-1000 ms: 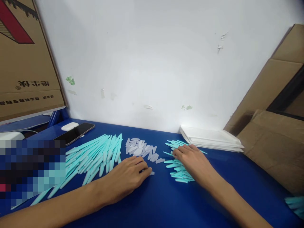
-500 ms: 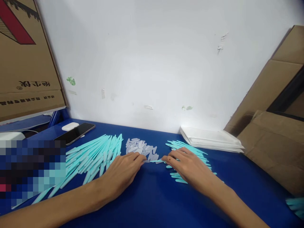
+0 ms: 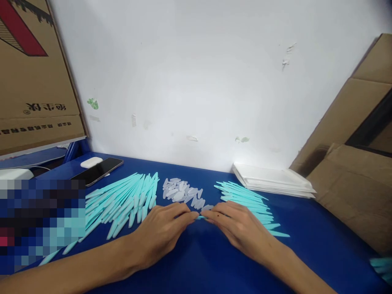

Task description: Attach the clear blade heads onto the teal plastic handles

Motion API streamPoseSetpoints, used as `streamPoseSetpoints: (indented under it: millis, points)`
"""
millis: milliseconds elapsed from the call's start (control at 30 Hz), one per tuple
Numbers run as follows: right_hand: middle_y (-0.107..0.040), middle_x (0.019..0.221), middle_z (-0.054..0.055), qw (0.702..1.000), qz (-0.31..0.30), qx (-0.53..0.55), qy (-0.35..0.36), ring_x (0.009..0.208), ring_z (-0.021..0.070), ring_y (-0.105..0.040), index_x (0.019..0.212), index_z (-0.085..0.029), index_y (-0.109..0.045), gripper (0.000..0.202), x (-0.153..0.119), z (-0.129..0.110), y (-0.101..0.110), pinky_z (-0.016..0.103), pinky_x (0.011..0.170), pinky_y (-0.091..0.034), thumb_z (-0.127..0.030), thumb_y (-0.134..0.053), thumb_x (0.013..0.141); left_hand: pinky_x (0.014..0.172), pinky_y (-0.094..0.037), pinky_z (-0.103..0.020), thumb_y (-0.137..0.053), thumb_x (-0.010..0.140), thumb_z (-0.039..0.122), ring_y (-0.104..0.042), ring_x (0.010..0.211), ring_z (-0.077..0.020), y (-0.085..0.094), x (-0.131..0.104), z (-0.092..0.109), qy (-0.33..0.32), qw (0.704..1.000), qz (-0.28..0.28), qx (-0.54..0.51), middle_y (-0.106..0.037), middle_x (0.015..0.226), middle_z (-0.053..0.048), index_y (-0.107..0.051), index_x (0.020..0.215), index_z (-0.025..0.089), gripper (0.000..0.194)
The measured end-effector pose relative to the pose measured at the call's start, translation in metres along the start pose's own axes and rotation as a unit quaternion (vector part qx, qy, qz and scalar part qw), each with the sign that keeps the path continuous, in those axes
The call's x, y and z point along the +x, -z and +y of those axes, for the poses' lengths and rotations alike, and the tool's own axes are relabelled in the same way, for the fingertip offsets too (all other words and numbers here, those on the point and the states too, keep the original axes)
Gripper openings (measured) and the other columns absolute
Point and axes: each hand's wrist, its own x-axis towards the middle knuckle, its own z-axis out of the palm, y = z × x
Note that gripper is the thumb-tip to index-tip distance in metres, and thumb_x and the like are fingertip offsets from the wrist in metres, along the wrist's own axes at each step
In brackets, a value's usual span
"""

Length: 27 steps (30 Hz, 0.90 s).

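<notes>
My left hand [image 3: 162, 228] and my right hand [image 3: 237, 226] meet fingertip to fingertip over the blue table [image 3: 208, 265], both pinching one turquoise plastic stick [image 3: 200, 217] that shows only as a short bit between them. My left fingers also seem to hold a small clear cap at the stick's end, though it is mostly hidden. Just behind the fingertips lies a pile of clear plastic caps [image 3: 182, 192]. A fan of turquoise sticks [image 3: 248, 202] lies behind my right hand. A larger spread of longer turquoise sticks [image 3: 122, 200] lies left of my left hand.
A stack of white trays [image 3: 272, 179] sits at the back right by the wall. Brown cardboard [image 3: 352, 183] leans at the right. A phone [image 3: 98, 171] and a white case [image 3: 91, 162] lie at the back left, below a big carton [image 3: 30, 81]. More turquoise sticks [image 3: 382, 267] show at the right edge.
My right hand left the right-hand stick pile with one stick and moved toward the middle. My left hand came in from the clear caps, and the two hands now meet on the stick.
</notes>
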Motion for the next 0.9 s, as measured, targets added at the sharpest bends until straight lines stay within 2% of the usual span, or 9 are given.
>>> streamPoseSetpoints:
  millis: [100,267,433,500,567,633,733,833,900]
  points:
    - [-0.072,0.098,0.006,0.999,0.025,0.026,0.015,0.079,0.0177,-0.063,0.124,-0.018,-0.064,0.025,0.0,-0.004,-0.001,0.031,0.067,-0.048,-0.015,-0.047,0.105,0.053,-0.034,-0.025,-0.046,0.102,0.01,-0.059,0.071,-0.0131,0.001,-0.001,0.006,-0.017,0.999,0.022,0.016,-0.065,0.09,-0.001,-0.055,0.127,0.021,0.028]
    - [-0.075,0.09,0.004,0.999,0.023,0.034,0.026,0.074,0.0173,-0.069,0.12,-0.016,-0.066,0.02,0.004,-0.005,-0.002,0.032,0.069,-0.05,-0.019,-0.053,0.105,0.049,-0.029,-0.03,-0.044,0.105,0.019,-0.056,0.067,-0.015,0.005,0.002,0.013,-0.02,0.998,-0.03,0.049,-0.06,0.082,0.0,-0.058,0.117,0.018,0.018]
    - [-0.078,0.099,0.001,0.993,0.122,-0.005,-0.001,0.087,0.0171,-0.073,0.108,-0.018,-0.069,0.01,0.007,0.003,0.009,0.031,0.078,-0.051,-0.019,-0.063,0.1,0.046,-0.027,-0.032,-0.047,0.101,0.015,-0.055,0.066,-0.0185,0.017,0.011,0.007,-0.029,0.987,-0.051,0.149,-0.059,0.08,-0.002,-0.061,0.108,0.016,0.016]
    - [-0.078,0.092,0.0,0.987,0.158,-0.033,-0.022,0.08,0.0157,-0.073,0.103,-0.018,-0.07,0.007,0.006,0.009,0.014,0.029,0.074,-0.051,-0.019,-0.066,0.098,0.045,-0.028,-0.032,-0.049,0.098,0.012,-0.057,0.069,-0.0202,0.024,0.014,0.0,-0.006,0.974,-0.079,0.211,-0.059,0.081,-0.003,-0.063,0.102,0.015,0.014]
    - [-0.078,0.087,0.001,0.984,0.169,-0.045,-0.038,0.073,0.0148,-0.072,0.102,-0.018,-0.071,0.006,0.003,0.013,0.017,0.027,0.069,-0.051,-0.02,-0.067,0.098,0.046,-0.032,-0.031,-0.052,0.093,0.008,-0.06,0.074,-0.0227,0.029,0.015,-0.008,0.042,0.951,-0.131,0.275,-0.062,0.085,-0.006,-0.064,0.099,0.014,0.014]
    - [-0.078,0.087,0.001,0.986,0.155,-0.04,-0.051,0.072,0.0148,-0.072,0.102,-0.019,-0.072,0.008,0.001,0.015,0.016,0.026,0.066,-0.05,-0.022,-0.065,0.099,0.047,-0.037,-0.03,-0.054,0.088,0.002,-0.063,0.081,-0.0258,0.032,0.015,-0.015,0.089,0.924,-0.18,0.324,-0.065,0.091,-0.01,-0.063,0.111,0.01,0.026]
    - [-0.078,0.088,0.001,0.99,0.126,-0.023,-0.066,0.071,0.0141,-0.072,0.101,-0.02,-0.072,0.013,0.0,0.014,0.012,0.025,0.064,-0.048,-0.026,-0.06,0.102,0.05,-0.045,-0.03,-0.053,0.082,-0.005,-0.065,0.089,-0.0288,0.034,0.016,-0.021,0.139,0.898,-0.224,0.353,-0.068,0.101,-0.014,-0.05,0.138,0.004,0.057]
    - [-0.073,0.074,0.001,0.989,0.113,-0.024,-0.089,0.059,0.0122,-0.065,0.089,-0.019,-0.072,0.025,0.0,0.012,0.01,0.025,0.057,-0.042,-0.031,-0.056,0.104,0.052,-0.049,-0.03,-0.052,0.082,-0.006,-0.067,0.09,-0.0295,0.036,0.018,-0.02,0.174,0.885,-0.254,0.35,-0.068,0.101,-0.015,-0.055,0.134,0.005,0.053]
    - [-0.063,0.057,-0.001,0.988,0.104,-0.039,-0.107,0.047,0.0103,-0.054,0.072,-0.018,-0.067,0.039,0.001,0.012,0.01,0.026,0.051,-0.035,-0.034,-0.053,0.105,0.052,-0.049,-0.03,-0.051,0.083,-0.006,-0.067,0.088,-0.029,0.036,0.018,-0.018,0.183,0.883,-0.262,0.344,-0.068,0.099,-0.015,-0.06,0.127,0.005,0.045]
